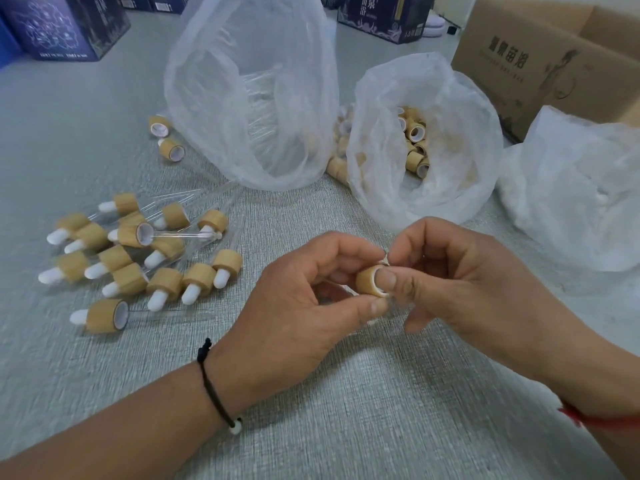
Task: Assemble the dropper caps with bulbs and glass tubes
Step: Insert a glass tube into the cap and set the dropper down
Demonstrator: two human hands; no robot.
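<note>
**Cap held between both hands, bulb going in**

Both hands meet over the table. Left hand (304, 296) pinches a bamboo-look cap (369, 280) between thumb and curled fingers. Right hand (460, 282) is curled onto it from the other side, thumb pressed flat over the cap's open white-lined mouth, fingertips pinching a small pale piece at the top edge, probably the bulb (385, 260); too hidden to confirm. The cap's axis lies roughly sideways, mouth facing the right hand, so any push runs right-to-left along it. No glass tube in either hand.

Left of the left hand: a pile of finished droppers (138, 258), tubes pointing away. Beyond the hands, nearer the right: open bag of caps (415, 143). Beyond the left: clear bag with glass tubes (252, 98), likely a left-hand reach. Far right of the right hand: another white bag (571, 188), contents unclear.
</note>
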